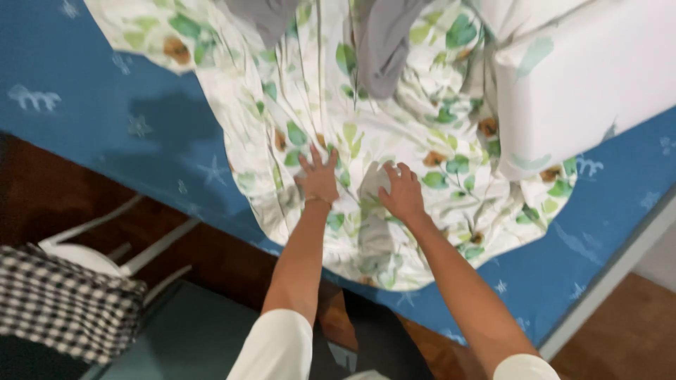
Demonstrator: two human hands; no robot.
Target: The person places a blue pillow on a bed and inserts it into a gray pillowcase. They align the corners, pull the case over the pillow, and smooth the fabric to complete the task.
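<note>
A white sheet printed with green leaves and brown blossoms [394, 134] lies bunched on a blue mattress cover [91, 105]. My left hand [318, 176] rests flat on the sheet with fingers spread. My right hand [401, 191] is curled, its fingers gripping a fold of the same sheet just to the right. Both forearms reach forward from white sleeves. Grey cloth [384, 42] lies on top of the sheet at the far side.
A white pillow or folded bedding [584, 77] sits at the right on the bed. A black-and-white checked cloth [63, 302] and a white rack [113, 246] stand at the lower left on a dark wooden floor. The bed's edge runs diagonally across.
</note>
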